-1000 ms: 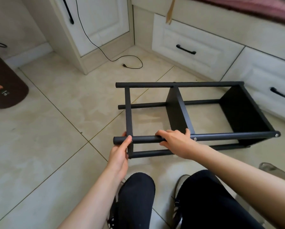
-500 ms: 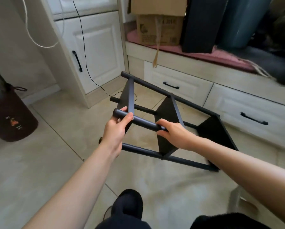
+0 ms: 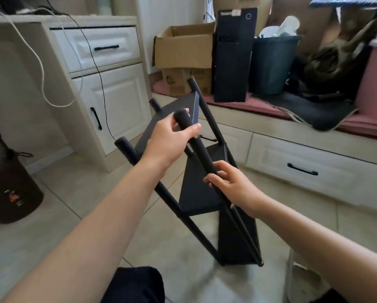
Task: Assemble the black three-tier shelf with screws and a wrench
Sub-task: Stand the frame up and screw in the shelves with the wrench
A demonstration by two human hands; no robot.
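The black three-tier shelf (image 3: 201, 193) is tilted steeply, its lower end on the tiled floor and its top raised toward me. It has black round posts and three flat black boards. My left hand (image 3: 169, 139) grips the near post close to its top end. My right hand (image 3: 232, 185) grips the same post lower down, by the middle board. Small silver screw heads show on that post. No wrench or loose screws are in view.
White cabinet (image 3: 108, 99) with a hanging black cable stands at the left. A dark bin (image 3: 10, 186) sits at far left. Behind the shelf is a low drawer bench (image 3: 303, 169) holding cardboard boxes (image 3: 185, 53), a black box and a dark bucket. My knees are at the bottom.
The shelf has swung from lying flat on the floor to a steep tilt, its left end lifted by both hands. My view has risen with it.
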